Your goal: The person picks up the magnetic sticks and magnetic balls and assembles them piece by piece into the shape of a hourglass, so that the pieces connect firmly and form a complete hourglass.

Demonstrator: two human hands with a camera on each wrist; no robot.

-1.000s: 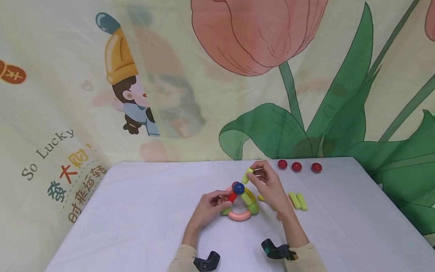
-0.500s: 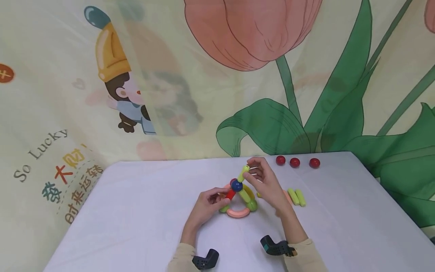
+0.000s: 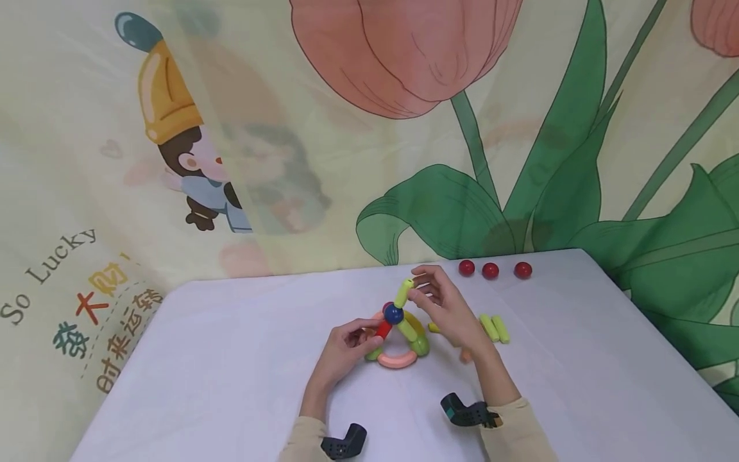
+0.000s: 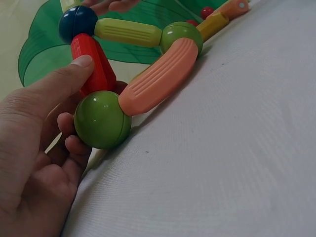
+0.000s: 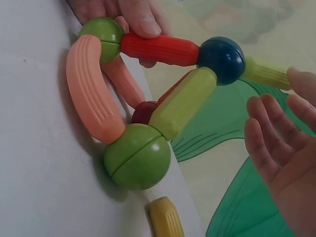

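Observation:
A magnetic-stick frame stands on the table, with green balls at its base joined by a curved pink stick. My left hand pinches the red stick, which slopes up to the blue ball at the peak. In the left wrist view its fingertips also touch a green ball. Another yellow-green stick runs down from the blue ball. Above the ball rises a short yellow-green stick, touching it, its upper part pinched by my right hand.
Three red balls lie along the table's back edge. Two loose yellow-green sticks are right of my right hand. A yellow stick lies beside the frame, and an orange-pink piece is partly hidden by the right forearm.
My right hand has lowered the yellow-green stick from above the blue ball onto it, and the stick now tilts up from the ball. The left hand keeps its grip on the red stick.

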